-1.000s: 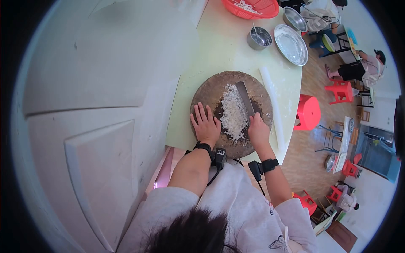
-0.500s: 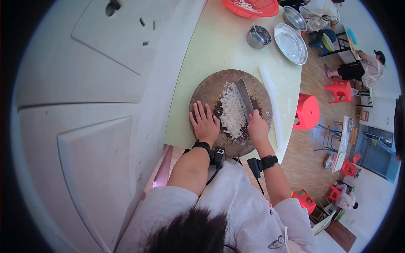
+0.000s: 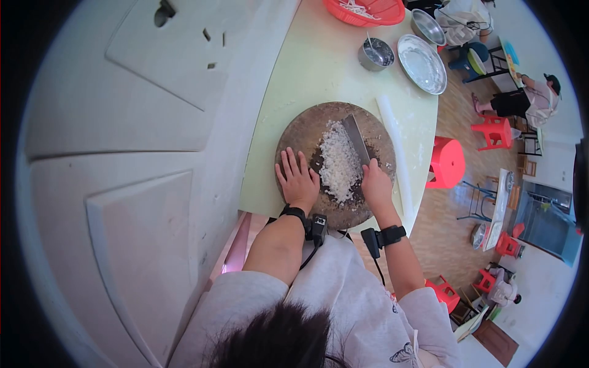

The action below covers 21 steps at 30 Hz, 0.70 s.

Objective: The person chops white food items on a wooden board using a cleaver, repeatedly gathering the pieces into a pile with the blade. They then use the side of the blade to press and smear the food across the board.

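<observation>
A round wooden chopping board (image 3: 307, 122) lies on the pale green table (image 3: 319, 61). Finely chopped white bits (image 3: 338, 161) form a long heap across its middle. My right hand (image 3: 377, 184) grips the handle of a cleaver (image 3: 356, 137), whose blade stands along the right side of the heap. To the left of the heap, my left hand (image 3: 299, 181) rests flat on the board with its fingers spread, holding nothing. A long white roll or strip (image 3: 396, 150) lies on the table just right of the board.
A red plastic basket (image 3: 368, 18) with white strips, a small metal pot (image 3: 376, 55), a floury metal tray (image 3: 423, 64) and a metal bowl (image 3: 428, 27) stand at the table's far end. Red stools (image 3: 448, 162) are to the right. White cabinets (image 3: 141, 227) border the left. Other people are farther off.
Almost nothing differs. The cleaver and my right hand stay nearly in place beside the heap, and my left hand remains flat on the board.
</observation>
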Motion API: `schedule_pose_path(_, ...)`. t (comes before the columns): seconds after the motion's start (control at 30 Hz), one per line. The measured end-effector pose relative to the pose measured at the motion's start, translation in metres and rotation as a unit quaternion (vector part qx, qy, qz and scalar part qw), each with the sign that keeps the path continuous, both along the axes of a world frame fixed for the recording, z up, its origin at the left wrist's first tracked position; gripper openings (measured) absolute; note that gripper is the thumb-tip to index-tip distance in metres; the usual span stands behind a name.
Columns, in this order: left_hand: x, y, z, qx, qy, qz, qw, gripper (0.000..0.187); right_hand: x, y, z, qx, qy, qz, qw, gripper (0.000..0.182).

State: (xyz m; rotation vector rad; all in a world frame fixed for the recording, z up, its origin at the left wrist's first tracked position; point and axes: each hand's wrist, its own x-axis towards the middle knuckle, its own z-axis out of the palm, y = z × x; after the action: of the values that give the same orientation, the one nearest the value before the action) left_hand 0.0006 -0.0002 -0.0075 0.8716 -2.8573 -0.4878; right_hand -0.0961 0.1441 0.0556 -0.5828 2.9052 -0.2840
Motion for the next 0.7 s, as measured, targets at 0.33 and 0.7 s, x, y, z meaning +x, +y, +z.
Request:
schedule_pose_path(0.33,-0.0001,-0.0002,-0.0008,-0.003,0.007,0.004,1.0,0.052,0.0007,0.0006,-0.0002,-0.004,0.017,-0.002,1.0,0.015)
schedule_pose_path(0.7,-0.0006,0.0001,0.0004,0.004,0.001,0.003,1.0,0.052,-0.0074,0.0043,-0.0038,0.029,0.002,-0.003,1.0,0.016)
